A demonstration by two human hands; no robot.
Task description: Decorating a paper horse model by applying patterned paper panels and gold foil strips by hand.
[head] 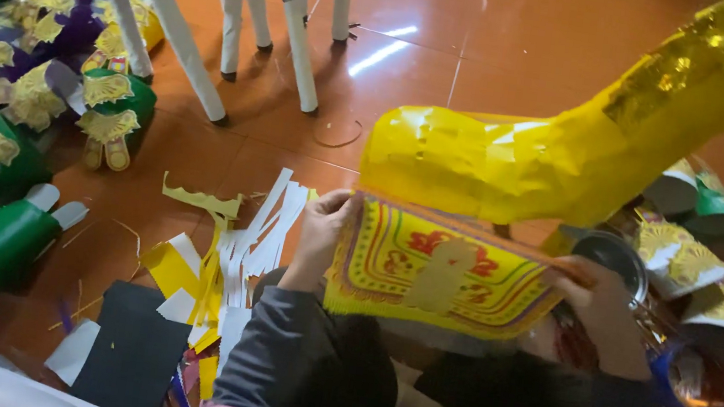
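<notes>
My left hand (320, 226) and right hand (601, 295) are bare. I wear dark grey sleeves; the left one shows a pink cuff edge low down. My clothes are dark.

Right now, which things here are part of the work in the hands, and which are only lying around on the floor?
In use:
- patterned yellow paper sheet, held by the left hand and right hand
- yellow paper figure, just above the sheet

Lying about:
- white paper strips
- black card
- green paper shoes
- white figure legs
- metal tin
</notes>
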